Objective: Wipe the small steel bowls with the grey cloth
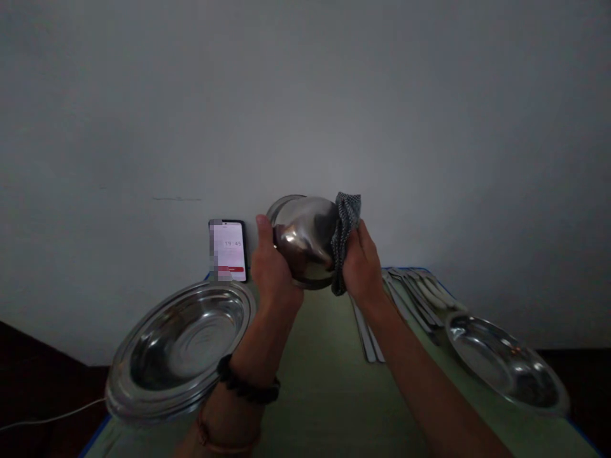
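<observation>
A shiny metal bowl point(305, 235) is held up above the table, tilted so that its rounded outer side faces me. My left hand point(274, 270) grips its rim on the left, thumb pointing up. On the right, my right hand point(363, 267) is closed on a dark grey patterned cloth point(346, 235) and presses it against the side of the bowl. The fingertips of both hands are partly hidden behind the bowl and the cloth.
Stacked metal basins point(143, 331) stand at left on the green table point(329, 388). A phone point(231, 251) leans against the wall point(305, 95). Several pieces of cutlery point(415, 296) lie at right, near an oval metal dish point(510, 362). A white cable point(57, 416) runs off left.
</observation>
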The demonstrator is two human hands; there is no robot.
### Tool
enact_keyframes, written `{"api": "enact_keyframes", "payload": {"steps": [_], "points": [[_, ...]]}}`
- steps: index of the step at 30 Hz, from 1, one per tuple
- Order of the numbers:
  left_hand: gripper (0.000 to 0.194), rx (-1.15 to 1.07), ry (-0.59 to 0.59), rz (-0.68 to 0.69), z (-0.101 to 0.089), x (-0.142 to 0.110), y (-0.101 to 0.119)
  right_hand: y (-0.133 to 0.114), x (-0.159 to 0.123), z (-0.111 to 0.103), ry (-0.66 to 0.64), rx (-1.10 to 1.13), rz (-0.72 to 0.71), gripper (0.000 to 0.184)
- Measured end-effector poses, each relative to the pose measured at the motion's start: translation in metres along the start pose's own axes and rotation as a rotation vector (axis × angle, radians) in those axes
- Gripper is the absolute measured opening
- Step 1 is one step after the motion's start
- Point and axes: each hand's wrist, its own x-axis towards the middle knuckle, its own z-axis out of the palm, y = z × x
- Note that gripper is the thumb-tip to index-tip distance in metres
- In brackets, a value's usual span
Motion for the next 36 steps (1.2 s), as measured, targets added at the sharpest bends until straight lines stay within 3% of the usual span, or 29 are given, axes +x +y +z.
{"api": "enact_keyframes", "payload": {"steps": [2,4,6,9,12,14,18,22,25,26,28,30,32,34,36], "points": [[0.047,-0.067,0.101,0.013,-0.003,0.007,0.002,0.001,-0.002,0.002,-0.069,-0.074,-0.028,0.037],[0.042,-0.045,0.133,0.050,-0.008,0.011,0.008,0.008,-0.003,0.001,-0.232,-0.209,0.031,0.038],[0.036,0.014,0.084,0.097,-0.015,0.013,0.018,0.020,-0.005,-0.001,-0.452,-0.323,0.144,0.035],[0.034,0.226,-0.053,0.178,-0.025,0.011,0.029,0.039,-0.007,-0.002,-0.575,-0.297,0.195,0.025],[0.036,0.583,-0.227,0.287,-0.030,0.004,0.034,0.047,-0.008,-0.003,-0.542,-0.232,0.239,0.040],[0.038,0.755,-0.357,0.344,-0.028,-0.001,0.034,0.043,-0.006,-0.007,-0.502,-0.082,0.361,0.053],[0.033,0.860,-0.580,0.436,-0.024,-0.008,0.029,0.026,-0.005,-0.021,-0.413,0.425,0.636,0.061],[0.016,1.007,-0.977,0.535,-0.025,-0.008,0.019,0.019,-0.009,-0.046,-0.418,0.582,0.748,0.068],[0.016,1.132,-1.248,0.606,-0.022,-0.010,0.007,0.024,-0.012,-0.069,-0.431,0.545,0.830,0.056],[0.012,1.140,-1.280,0.635,-0.020,-0.013,0.002,0.026,-0.012,-0.077,-0.419,0.524,0.843,0.045],[0.008,1.032,-1.210,0.669,-0.015,-0.019,-0.009,0.030,-0.012,-0.095,-0.352,0.475,0.845,0.021],[0.038,0.709,-1.032,0.482,-0.008,-0.028,-0.020,0.033,-0.011,-0.112,-0.241,0.420,0.808,0.017],[0.057,0.362,-0.882,0.160,0.001,-0.040,-0.032,0.034,-0.010,-0.128,-0.164,0.335,0.742,0.018],[0.059,0.112,-0.812,-0.167,0.013,-0.055,-0.044,0.033,-0.010,-0.144,-0.137,0.258,0.689,0.020],[0.055,0.022,-0.743,-0.381,0.026,-0.072,-0.056,0.032,-0.011,-0.162,-0.157,0.118,0.611,0.016]]}}
